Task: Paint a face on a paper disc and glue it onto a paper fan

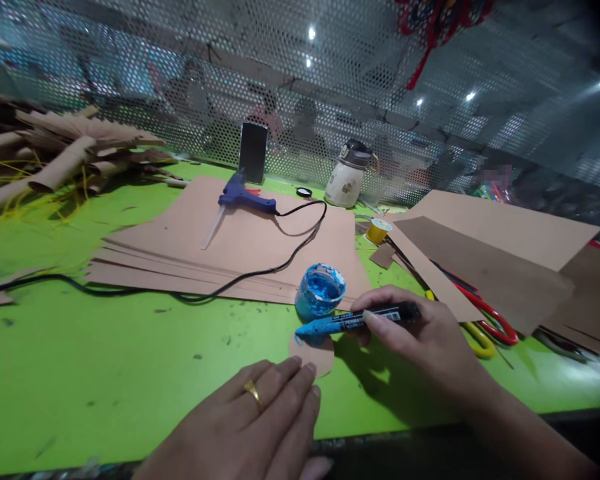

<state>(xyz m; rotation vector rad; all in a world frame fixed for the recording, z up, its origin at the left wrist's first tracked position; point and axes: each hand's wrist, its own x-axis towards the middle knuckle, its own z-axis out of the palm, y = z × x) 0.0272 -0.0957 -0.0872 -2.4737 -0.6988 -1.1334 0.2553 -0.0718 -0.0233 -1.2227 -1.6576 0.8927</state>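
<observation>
My right hand (pixel 415 333) grips a black permanent marker (pixel 350 323), whose end is coated in blue paint. Its blue tip touches the upper left edge of a small rounded piece of brown card (pixel 315 360), where a little blue shows. With fingers stretched out flat, my left hand (pixel 260 413) rests its fingertips on the card's lower edge; a gold ring (pixel 253 392) is on one finger. Just behind the marker stands an open jar of blue paint (pixel 320 291), its rim smeared with blue and white.
A blue glue gun (pixel 240 195) lies on stacked brown card (pixel 180 220), its black cord (pixel 145 293) running left. Behind are a phone (pixel 253 152) and a bottle (pixel 347 177). Yellow thread (pixel 379 231), scissors (pixel 495 320) and more card lie right; paper rolls (pixel 63 167) lie left.
</observation>
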